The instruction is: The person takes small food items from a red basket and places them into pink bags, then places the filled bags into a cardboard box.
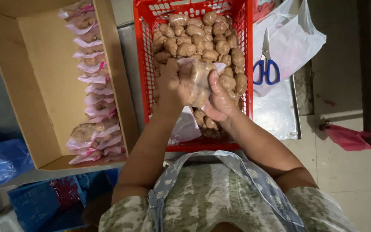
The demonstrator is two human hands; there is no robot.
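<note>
Clear plastic bag (196, 83) of brown lumps sits gripped between left hand (168, 86) and right hand (219, 101), fingers wrapped around it, above the red basket (141, 64). Pink-edged filled bags (93, 86) line the cardboard box (35, 77).

Bag (196, 81) betw. both hands: thin clear plastic, glossy, crinkled, w/ lumpy matt brown pieces inside. Basket (142, 56): red hard plastic, open mesh, slight sheen. Loose brown pieces (202, 41) in it: dull, rough-looking skin. Box (35, 68): plain brown cardboard, matt, smooth. Packed bags (93, 86) in box: shiny clear plastic, pink edges. Scissors (266, 64): bright metal blades, glossy blue plastic handles. White bag (295, 41): thin, soft, semi-see-through plastic. Table (275, 114): sheet metal, dull shine. Apron (220, 189): printed cloth, matt.
</note>
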